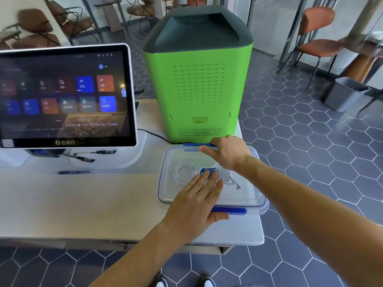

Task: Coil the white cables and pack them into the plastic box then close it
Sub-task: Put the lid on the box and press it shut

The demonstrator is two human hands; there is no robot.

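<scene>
A clear plastic box [251,196] with blue clips sits at the right end of the white table, its lid on top. Coiled white cables [183,171] show through the lid, one with a plug [237,186] at the right. My left hand [196,206] lies flat on the lid, fingers spread, with the thumb under the near blue clip [230,210]. My right hand [228,152] rests on the far edge of the lid, fingers over the far blue clip [194,144]. A blue round label [209,171] sits at the lid's centre.
A green and grey machine [199,85] stands right behind the box. A touchscreen terminal [64,96] stands at the left, with pens [83,157] lying under it and a blue pen [73,172] on the table. The table's right edge runs just beside the box.
</scene>
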